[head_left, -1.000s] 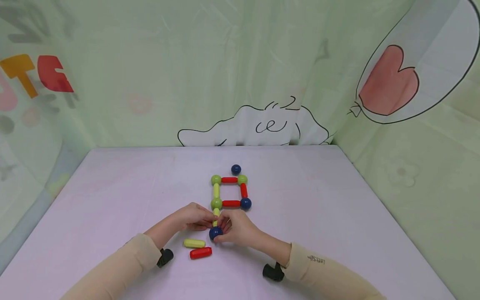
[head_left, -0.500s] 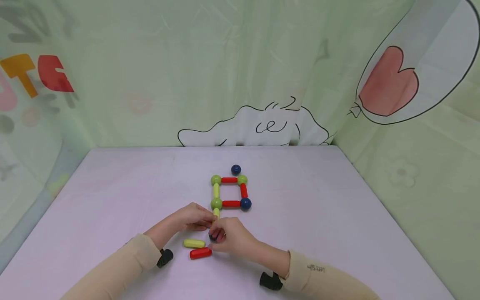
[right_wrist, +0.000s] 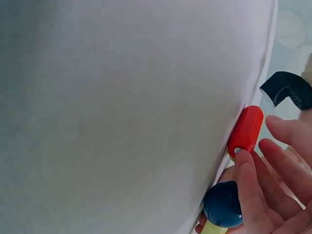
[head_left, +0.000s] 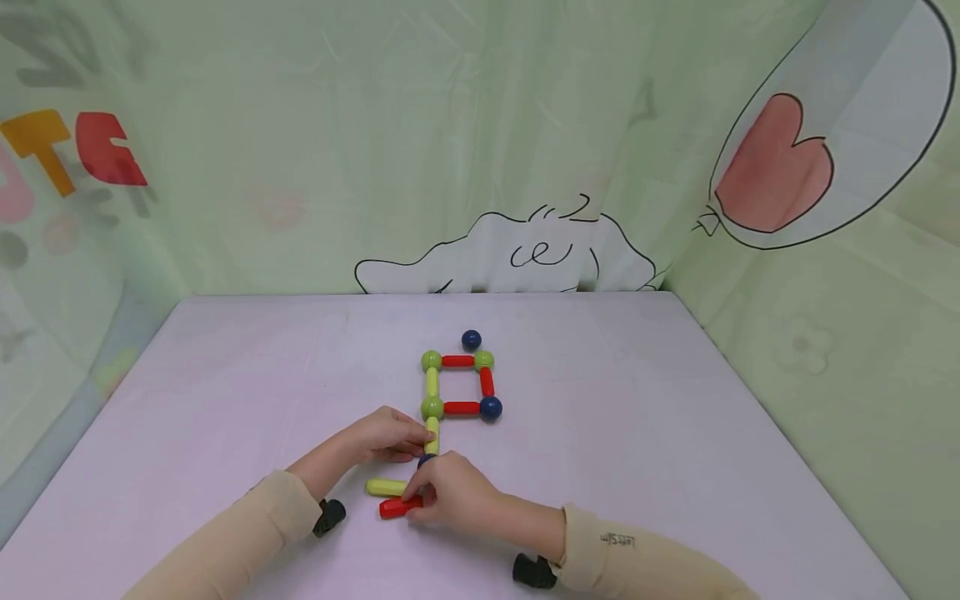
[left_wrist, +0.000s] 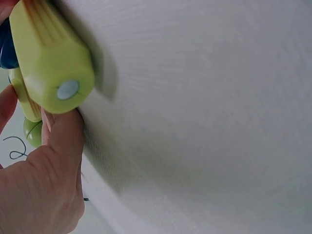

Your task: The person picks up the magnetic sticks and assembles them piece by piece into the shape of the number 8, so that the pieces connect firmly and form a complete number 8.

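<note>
My left hand [head_left: 390,435] pinches a yellow-green magnetic rod [head_left: 432,428] that runs down from a green ball [head_left: 432,407]. At its near end is a dark blue ball [right_wrist: 222,204], mostly covered by my right hand in the head view. My right hand [head_left: 461,496] reaches over a loose red magnetic rod [head_left: 393,507]. In the right wrist view a fingertip is right at the end of that red rod [right_wrist: 246,129], with the thumb apart from it. Beside the red rod lies a loose yellow-green rod [head_left: 386,487], large in the left wrist view.
Beyond the hands, red rods [head_left: 461,407] and a yellow-green rod [head_left: 432,382] join green balls and a blue ball [head_left: 491,407] into a square flat on the pale table [head_left: 600,400]. A single blue ball [head_left: 471,339] lies behind it. A printed curtain [head_left: 450,125] hangs at the back.
My right hand has let go of the near blue ball and moved down and left to the loose red rod. My left hand has stayed in place on the yellow-green rod.
</note>
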`<action>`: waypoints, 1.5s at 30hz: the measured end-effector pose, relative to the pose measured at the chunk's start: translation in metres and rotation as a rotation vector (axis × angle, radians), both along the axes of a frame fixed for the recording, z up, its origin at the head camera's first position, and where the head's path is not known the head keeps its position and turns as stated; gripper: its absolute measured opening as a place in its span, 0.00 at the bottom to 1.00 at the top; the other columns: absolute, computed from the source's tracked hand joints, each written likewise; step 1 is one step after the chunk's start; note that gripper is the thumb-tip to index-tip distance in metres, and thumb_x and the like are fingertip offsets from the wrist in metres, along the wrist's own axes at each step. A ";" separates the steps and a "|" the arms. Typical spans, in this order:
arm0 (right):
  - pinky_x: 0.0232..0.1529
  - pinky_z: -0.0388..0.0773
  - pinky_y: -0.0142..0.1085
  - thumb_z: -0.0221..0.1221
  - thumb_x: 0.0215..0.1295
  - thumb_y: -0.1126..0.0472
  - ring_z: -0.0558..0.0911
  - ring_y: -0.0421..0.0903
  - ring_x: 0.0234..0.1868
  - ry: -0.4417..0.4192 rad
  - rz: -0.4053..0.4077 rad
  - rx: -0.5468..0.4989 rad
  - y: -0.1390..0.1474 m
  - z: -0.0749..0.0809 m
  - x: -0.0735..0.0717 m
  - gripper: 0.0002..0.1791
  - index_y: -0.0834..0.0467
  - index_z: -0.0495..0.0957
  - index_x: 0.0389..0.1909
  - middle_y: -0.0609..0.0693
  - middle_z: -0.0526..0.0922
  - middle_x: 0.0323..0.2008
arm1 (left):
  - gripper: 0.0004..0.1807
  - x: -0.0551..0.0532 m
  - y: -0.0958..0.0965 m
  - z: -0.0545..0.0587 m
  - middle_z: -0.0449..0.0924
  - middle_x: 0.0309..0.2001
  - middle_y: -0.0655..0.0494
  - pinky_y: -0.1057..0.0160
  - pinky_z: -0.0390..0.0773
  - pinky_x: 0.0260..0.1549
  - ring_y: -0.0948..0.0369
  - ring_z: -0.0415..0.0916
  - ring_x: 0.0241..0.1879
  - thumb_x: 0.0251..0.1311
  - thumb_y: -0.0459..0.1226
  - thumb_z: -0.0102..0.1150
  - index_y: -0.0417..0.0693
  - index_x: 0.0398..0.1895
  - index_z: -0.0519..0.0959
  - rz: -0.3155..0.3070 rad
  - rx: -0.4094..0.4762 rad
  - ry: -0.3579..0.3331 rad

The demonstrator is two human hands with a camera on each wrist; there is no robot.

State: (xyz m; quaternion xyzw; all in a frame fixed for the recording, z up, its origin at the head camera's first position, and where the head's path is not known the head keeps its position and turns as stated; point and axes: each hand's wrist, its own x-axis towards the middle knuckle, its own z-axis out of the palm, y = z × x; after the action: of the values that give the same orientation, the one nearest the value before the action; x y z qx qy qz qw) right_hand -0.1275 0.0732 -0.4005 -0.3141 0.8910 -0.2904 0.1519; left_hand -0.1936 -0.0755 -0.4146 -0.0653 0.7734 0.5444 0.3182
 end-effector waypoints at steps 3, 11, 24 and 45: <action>0.22 0.67 0.22 0.69 0.48 0.62 0.67 0.33 0.19 0.018 0.009 0.021 -0.002 -0.001 0.000 0.07 0.54 0.84 0.30 0.37 0.72 0.17 | 0.12 0.000 0.000 0.000 0.81 0.26 0.55 0.67 0.78 0.32 0.64 0.77 0.26 0.55 0.39 0.61 0.37 0.36 0.80 0.004 0.000 -0.004; 0.23 0.69 0.22 0.70 0.46 0.62 0.69 0.32 0.20 -0.008 0.005 0.075 -0.004 -0.002 0.002 0.09 0.54 0.84 0.30 0.37 0.73 0.17 | 0.14 0.001 -0.002 -0.002 0.80 0.26 0.54 0.68 0.78 0.32 0.64 0.77 0.27 0.55 0.40 0.61 0.37 0.38 0.80 -0.023 -0.008 0.010; 0.25 0.71 0.22 0.69 0.46 0.64 0.71 0.32 0.22 -0.092 0.002 0.057 0.015 -0.006 -0.002 0.09 0.55 0.83 0.31 0.37 0.75 0.19 | 0.12 0.009 0.000 -0.002 0.78 0.26 0.53 0.68 0.75 0.27 0.62 0.75 0.26 0.56 0.40 0.61 0.41 0.34 0.72 -0.072 -0.082 0.156; 0.25 0.73 0.28 0.68 0.46 0.66 0.73 0.37 0.22 -0.154 -0.122 -0.064 0.067 -0.008 -0.016 0.08 0.58 0.82 0.30 0.41 0.76 0.20 | 0.14 0.013 -0.010 0.004 0.77 0.33 0.54 0.62 0.77 0.35 0.60 0.75 0.33 0.46 0.35 0.68 0.42 0.35 0.74 -0.314 -0.042 0.230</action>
State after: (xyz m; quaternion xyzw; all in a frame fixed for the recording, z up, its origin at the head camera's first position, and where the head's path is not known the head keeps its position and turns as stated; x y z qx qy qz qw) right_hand -0.1439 0.1403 -0.4086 -0.2406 0.8845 -0.3509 0.1916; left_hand -0.1809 -0.0858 -0.4108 0.1121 0.8166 0.4755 0.3074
